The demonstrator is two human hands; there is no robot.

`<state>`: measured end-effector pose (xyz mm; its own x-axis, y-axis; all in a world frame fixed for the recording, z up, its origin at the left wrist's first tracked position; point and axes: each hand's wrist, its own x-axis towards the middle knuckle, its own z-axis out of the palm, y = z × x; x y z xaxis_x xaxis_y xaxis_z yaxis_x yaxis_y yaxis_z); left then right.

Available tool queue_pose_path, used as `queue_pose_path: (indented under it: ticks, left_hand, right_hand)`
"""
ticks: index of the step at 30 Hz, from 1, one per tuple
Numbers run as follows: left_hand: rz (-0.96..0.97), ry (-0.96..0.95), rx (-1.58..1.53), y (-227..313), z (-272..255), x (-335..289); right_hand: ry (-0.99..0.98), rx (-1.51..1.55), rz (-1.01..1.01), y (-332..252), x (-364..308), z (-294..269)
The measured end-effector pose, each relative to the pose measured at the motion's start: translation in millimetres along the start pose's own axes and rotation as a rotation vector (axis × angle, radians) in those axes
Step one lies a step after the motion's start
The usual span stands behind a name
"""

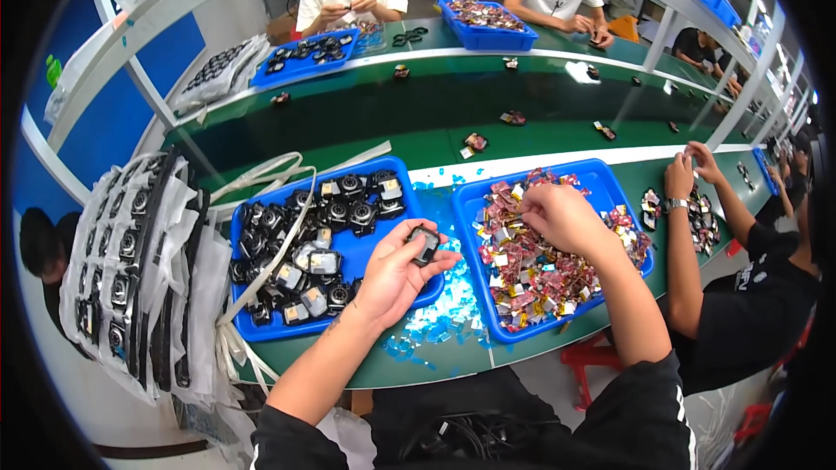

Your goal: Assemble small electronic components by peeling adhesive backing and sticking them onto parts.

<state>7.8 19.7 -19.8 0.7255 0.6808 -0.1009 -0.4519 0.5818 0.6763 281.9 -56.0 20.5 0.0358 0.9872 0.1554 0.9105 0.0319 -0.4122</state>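
My left hand (pixel 390 277) grips a small black watch-like housing (pixel 425 245) between thumb and fingers, above the gap between two blue trays. My right hand (pixel 562 216) dips into the right blue tray (pixel 514 336), fingertips pinched together at the heap of small reddish circuit pieces (pixel 544 283) with white and yellow bits. Whether a piece sits in that pinch is hidden by the fingers. The left blue tray (pixel 421 209) holds many similar black housings (pixel 348 209), some with pale square parts.
Blue film scraps (pixel 448 309) litter the green table between the trays. Stacked sheets of watch-like parts (pixel 131 270) stand at far left, beside white straps (pixel 279 252). Ahead, a green conveyor (pixel 348 109) carries scattered pieces. A co-worker's arms (pixel 688 200) work close on the right; others sit opposite.
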Motion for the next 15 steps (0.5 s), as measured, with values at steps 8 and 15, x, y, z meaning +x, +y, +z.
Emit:
queue_pose_path:
  ticks: [8, 15]
  left_hand:
    - [0.204, 0.210, 0.424, 10, 9, -8]
    - [0.096, 0.136, 0.482, 16, 3, -6]
  right_hand:
    - [0.284, 0.482, 0.180, -7, -19, -8]
    - [0.393, 0.881, 0.197, -21, -42, -2]
